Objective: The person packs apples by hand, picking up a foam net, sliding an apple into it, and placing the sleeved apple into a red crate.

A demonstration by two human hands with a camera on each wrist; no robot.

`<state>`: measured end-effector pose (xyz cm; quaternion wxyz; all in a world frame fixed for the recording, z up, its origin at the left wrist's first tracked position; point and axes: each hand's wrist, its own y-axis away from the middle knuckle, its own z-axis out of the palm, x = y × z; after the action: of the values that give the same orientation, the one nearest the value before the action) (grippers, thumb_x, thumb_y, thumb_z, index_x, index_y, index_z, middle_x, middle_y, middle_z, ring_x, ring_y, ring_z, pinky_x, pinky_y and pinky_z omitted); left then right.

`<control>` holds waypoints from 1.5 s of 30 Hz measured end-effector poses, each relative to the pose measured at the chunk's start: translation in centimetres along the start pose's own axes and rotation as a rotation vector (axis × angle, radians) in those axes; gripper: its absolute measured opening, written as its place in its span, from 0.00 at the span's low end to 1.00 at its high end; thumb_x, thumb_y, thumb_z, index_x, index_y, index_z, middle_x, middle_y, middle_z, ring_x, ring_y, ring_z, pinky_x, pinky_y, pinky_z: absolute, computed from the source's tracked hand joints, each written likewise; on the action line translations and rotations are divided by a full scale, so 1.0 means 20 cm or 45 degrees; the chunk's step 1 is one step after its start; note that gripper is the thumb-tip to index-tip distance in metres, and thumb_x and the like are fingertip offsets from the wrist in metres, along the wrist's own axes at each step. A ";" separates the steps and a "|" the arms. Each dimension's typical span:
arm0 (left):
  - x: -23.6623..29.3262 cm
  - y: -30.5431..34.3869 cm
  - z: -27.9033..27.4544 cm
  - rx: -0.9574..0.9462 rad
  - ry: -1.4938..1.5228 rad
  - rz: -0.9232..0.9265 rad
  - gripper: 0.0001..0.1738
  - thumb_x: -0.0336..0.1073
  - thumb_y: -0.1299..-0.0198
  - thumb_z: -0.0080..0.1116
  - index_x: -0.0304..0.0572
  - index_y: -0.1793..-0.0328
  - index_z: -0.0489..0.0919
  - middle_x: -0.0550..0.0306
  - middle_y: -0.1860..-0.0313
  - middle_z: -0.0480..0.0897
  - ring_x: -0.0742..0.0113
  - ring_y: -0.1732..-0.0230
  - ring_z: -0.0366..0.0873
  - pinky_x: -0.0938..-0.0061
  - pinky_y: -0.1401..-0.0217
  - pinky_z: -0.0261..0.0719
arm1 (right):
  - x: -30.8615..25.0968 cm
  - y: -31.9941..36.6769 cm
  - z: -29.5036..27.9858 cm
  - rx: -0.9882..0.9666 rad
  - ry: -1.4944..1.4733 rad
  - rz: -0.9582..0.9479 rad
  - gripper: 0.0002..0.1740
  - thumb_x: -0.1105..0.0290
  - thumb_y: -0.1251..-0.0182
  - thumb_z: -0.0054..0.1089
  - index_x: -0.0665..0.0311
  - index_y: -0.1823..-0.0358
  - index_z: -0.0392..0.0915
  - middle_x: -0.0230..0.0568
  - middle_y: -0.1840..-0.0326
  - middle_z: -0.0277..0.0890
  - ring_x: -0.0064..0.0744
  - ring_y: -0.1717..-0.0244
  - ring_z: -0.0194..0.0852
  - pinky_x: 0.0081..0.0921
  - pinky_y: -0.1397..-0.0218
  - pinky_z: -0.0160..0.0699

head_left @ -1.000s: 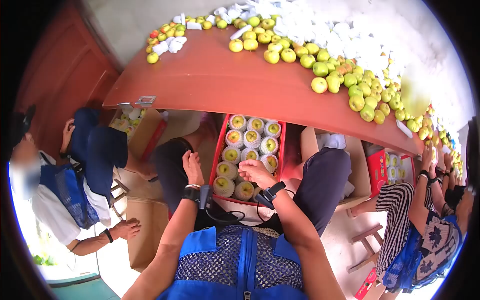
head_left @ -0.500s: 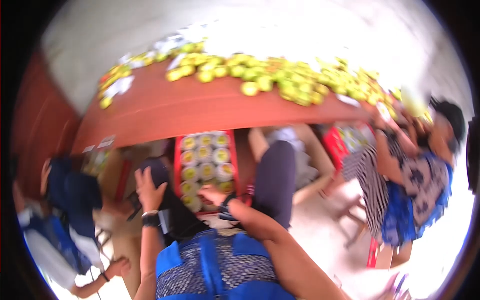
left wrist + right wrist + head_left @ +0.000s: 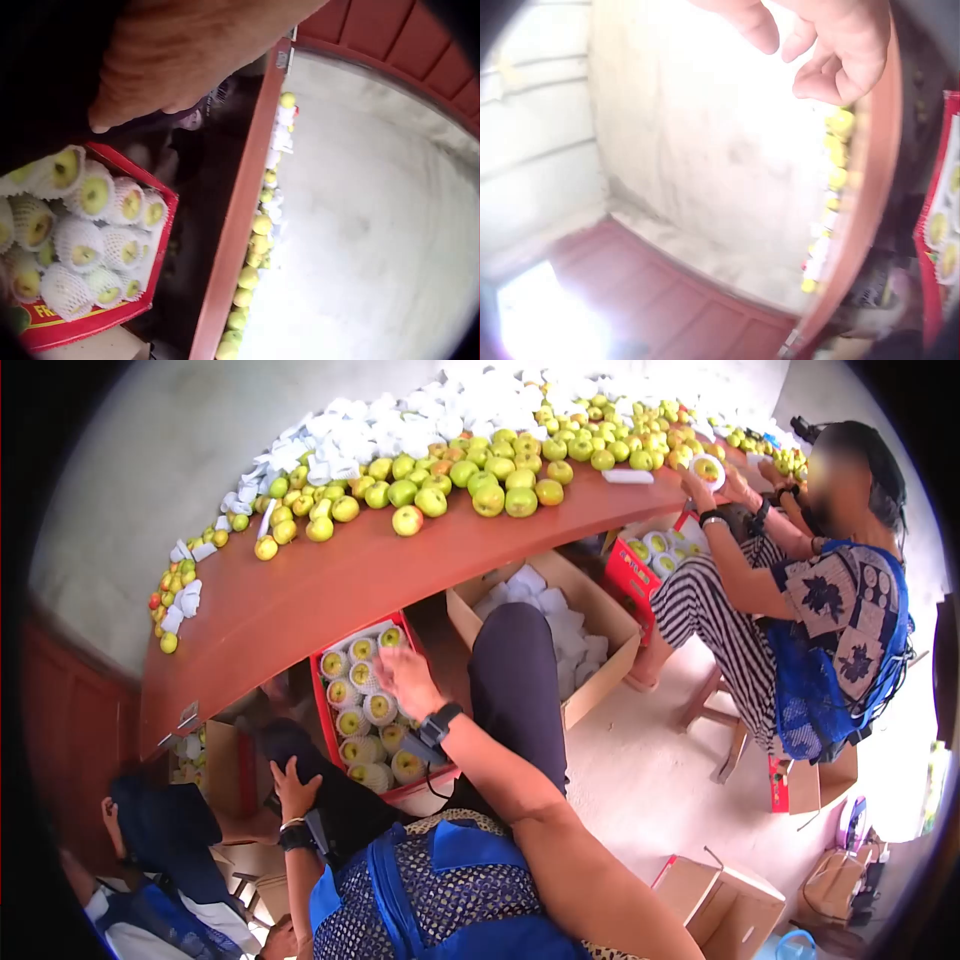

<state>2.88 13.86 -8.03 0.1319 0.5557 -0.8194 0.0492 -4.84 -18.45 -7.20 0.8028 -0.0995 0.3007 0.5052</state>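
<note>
A red carton filled with apples in white foam nets stands between the person's knees, under the table edge. Over its right side hovers my right hand, fingers loosely bent, nothing held. The right wrist view shows the same bent fingers against the wall and table, without an apple. My left hand rests on the dark-trousered left knee, its fingers spread. In the left wrist view this hand lies above the carton's corner, with the netted apples below.
Loose apples and a heap of white foam nets cover the back of the red table. A cardboard box of foam nets stands beside the right knee. Another person sits at right holding a netted apple; one more sits at left.
The head view has swung right, so table and carton sit further left. My left hand has come down onto the knee; my right hand has moved from the carton's near end towards its far right side.
</note>
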 end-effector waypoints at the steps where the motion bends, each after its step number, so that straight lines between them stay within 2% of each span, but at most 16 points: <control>1: -0.06 0.00 0.08 -0.077 -0.007 -0.013 0.43 0.49 0.54 0.65 0.49 0.31 0.61 0.30 0.28 0.48 0.30 0.31 0.52 0.48 0.32 0.57 | -0.14 0.04 0.11 -0.015 -0.064 -0.007 0.05 0.65 0.36 0.58 0.55 0.63 0.74 0.29 0.65 0.76 0.21 0.68 0.74 0.18 0.65 0.73; 7: -0.51 -0.04 0.41 -0.070 -0.067 -0.002 0.32 0.47 0.47 0.60 0.50 0.36 0.66 0.32 0.30 0.53 0.31 0.32 0.54 0.47 0.32 0.57 | -0.70 0.14 0.36 -0.296 -0.359 -0.385 0.05 0.70 0.34 0.54 0.59 0.58 0.74 0.36 0.58 0.78 0.24 0.62 0.76 0.20 0.60 0.76; 10: -0.74 -0.04 0.52 0.001 -0.543 0.557 0.21 0.40 0.41 0.54 0.51 0.41 0.70 0.34 0.32 0.56 0.33 0.34 0.56 0.45 0.34 0.58 | -0.79 0.15 0.28 -0.151 -0.391 -0.447 0.06 0.72 0.35 0.54 0.61 0.58 0.74 0.38 0.59 0.78 0.25 0.63 0.76 0.20 0.61 0.76; 18: -0.84 -0.02 0.60 -0.062 -0.154 0.277 0.18 0.40 0.37 0.48 0.51 0.41 0.70 0.35 0.35 0.61 0.33 0.37 0.59 0.45 0.36 0.60 | -1.08 0.15 -0.12 0.201 -0.220 -0.811 0.08 0.72 0.34 0.53 0.63 0.55 0.73 0.40 0.57 0.77 0.25 0.62 0.75 0.19 0.59 0.74; 22: -0.77 0.00 0.62 -0.132 -0.064 -0.006 0.28 0.47 0.37 0.47 0.47 0.33 0.62 0.37 0.34 0.62 0.30 0.37 0.58 0.49 0.34 0.59 | -1.03 -0.03 -0.68 0.761 -0.253 -0.497 0.20 0.65 0.36 0.54 0.59 0.43 0.66 0.37 0.45 0.70 0.30 0.52 0.70 0.29 0.53 0.70; 25: -0.77 -0.01 0.62 -0.226 -0.439 0.168 0.34 0.51 0.38 0.47 0.41 0.30 0.57 0.40 0.34 0.63 0.30 0.36 0.57 0.51 0.33 0.57 | -0.95 -0.11 -1.04 0.924 -0.492 -0.276 0.22 0.65 0.37 0.56 0.63 0.44 0.65 0.45 0.45 0.65 0.44 0.50 0.69 0.39 0.54 0.73; 28: -0.55 0.01 0.53 -0.203 -0.123 -0.228 0.33 0.49 0.38 0.47 0.39 0.32 0.59 0.40 0.34 0.63 0.32 0.36 0.57 0.51 0.33 0.57 | -0.88 -0.15 -1.21 1.140 -0.429 -0.165 0.23 0.66 0.38 0.56 0.62 0.43 0.65 0.47 0.47 0.66 0.47 0.51 0.69 0.41 0.56 0.74; 30: -0.53 0.01 0.51 -0.164 -0.076 -0.153 0.33 0.49 0.39 0.48 0.40 0.32 0.59 0.39 0.35 0.64 0.31 0.36 0.57 0.51 0.33 0.58 | -0.89 -0.17 -1.27 1.290 -0.314 -0.095 0.23 0.66 0.39 0.56 0.59 0.42 0.65 0.46 0.48 0.66 0.47 0.51 0.69 0.42 0.56 0.75; 32: -0.54 0.04 0.53 -0.129 -0.037 -0.106 0.33 0.49 0.39 0.48 0.39 0.33 0.59 0.38 0.36 0.65 0.31 0.36 0.57 0.51 0.34 0.58 | -0.80 -0.17 -1.74 0.927 1.093 -0.283 0.25 0.67 0.41 0.58 0.56 0.40 0.66 0.44 0.48 0.67 0.47 0.50 0.68 0.41 0.55 0.75; 34: -0.58 0.03 0.55 -0.073 -0.002 -0.074 0.33 0.48 0.40 0.49 0.38 0.33 0.59 0.37 0.37 0.65 0.32 0.37 0.58 0.51 0.34 0.58 | -0.80 -0.25 -1.81 0.878 1.307 -0.241 0.29 0.68 0.44 0.60 0.53 0.39 0.65 0.43 0.47 0.67 0.47 0.48 0.68 0.42 0.54 0.75; 35: -0.54 0.03 0.54 -0.076 0.022 -0.100 0.33 0.48 0.40 0.49 0.38 0.33 0.59 0.37 0.38 0.66 0.32 0.37 0.58 0.52 0.35 0.58 | -0.84 -0.30 -1.73 1.076 0.838 -0.106 0.31 0.67 0.46 0.62 0.51 0.37 0.65 0.42 0.45 0.68 0.47 0.47 0.67 0.43 0.54 0.76; 37: -0.47 0.05 0.49 -0.082 0.061 -0.154 0.34 0.48 0.41 0.50 0.37 0.33 0.59 0.37 0.38 0.66 0.33 0.37 0.59 0.52 0.35 0.58 | -0.82 -0.38 -1.78 1.155 0.775 0.024 0.36 0.66 0.49 0.66 0.49 0.36 0.64 0.41 0.43 0.68 0.47 0.45 0.66 0.44 0.55 0.76; 38: -0.42 0.06 0.45 -0.071 0.081 -0.176 0.33 0.47 0.41 0.50 0.36 0.33 0.59 0.37 0.38 0.66 0.33 0.38 0.59 0.52 0.35 0.58 | -0.70 -0.43 -2.03 1.048 1.184 0.016 0.38 0.65 0.51 0.67 0.48 0.35 0.63 0.41 0.42 0.67 0.47 0.44 0.66 0.45 0.56 0.77; 40: -0.35 0.07 0.42 -0.063 0.128 -0.217 0.33 0.46 0.41 0.50 0.35 0.34 0.59 0.37 0.38 0.66 0.34 0.38 0.60 0.53 0.35 0.58 | -0.66 -0.45 -2.03 1.058 1.352 0.081 0.42 0.64 0.54 0.70 0.47 0.34 0.62 0.42 0.41 0.67 0.47 0.43 0.65 0.46 0.56 0.77; 42: -0.33 0.06 0.41 -0.072 0.104 -0.227 0.33 0.46 0.41 0.50 0.36 0.34 0.59 0.35 0.39 0.66 0.34 0.38 0.59 0.53 0.35 0.58 | -0.74 -0.42 -1.62 1.296 0.861 0.229 0.46 0.63 0.58 0.72 0.45 0.33 0.60 0.44 0.40 0.67 0.49 0.42 0.64 0.46 0.54 0.77; 45: -0.27 0.06 0.38 -0.083 0.068 -0.275 0.34 0.46 0.42 0.51 0.36 0.34 0.59 0.34 0.39 0.66 0.34 0.37 0.59 0.53 0.35 0.59 | -0.66 -0.47 -1.63 1.378 1.336 0.341 0.48 0.63 0.61 0.74 0.51 0.34 0.60 0.49 0.40 0.66 0.52 0.41 0.64 0.43 0.48 0.74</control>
<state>2.48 17.43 -16.78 0.1761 0.6347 -0.7521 0.0228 -13.26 -47.97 -26.92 0.4237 0.1181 0.8575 0.2670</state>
